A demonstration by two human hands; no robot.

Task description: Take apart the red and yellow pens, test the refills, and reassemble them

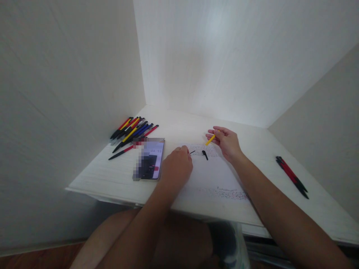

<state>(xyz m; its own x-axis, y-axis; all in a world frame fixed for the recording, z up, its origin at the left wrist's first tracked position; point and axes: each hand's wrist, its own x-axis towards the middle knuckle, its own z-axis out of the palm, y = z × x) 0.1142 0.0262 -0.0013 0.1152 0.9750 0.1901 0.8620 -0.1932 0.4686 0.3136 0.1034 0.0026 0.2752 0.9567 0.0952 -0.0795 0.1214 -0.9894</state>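
Observation:
My left hand [179, 162] is closed above the left side of a written sheet of paper [207, 175]. A thin dark stick, like a pen refill [192, 152], pokes out from its fingertips; the rest is hidden in the hand. Between the thumb and fingers of my right hand [226, 141] is a yellow pen barrel [211, 139], tilted with its lower end over the paper's far edge. On the sheet, between both hands, lies a small black pen part with a clip [205, 154].
A smartphone [150, 160] lies left of my left hand. Beyond it, a pile of pens [131, 130] in several colours rests near the left wall. Two red-and-black pens [291, 175] lie at the right. White panels [204, 74] enclose the desk [112, 179].

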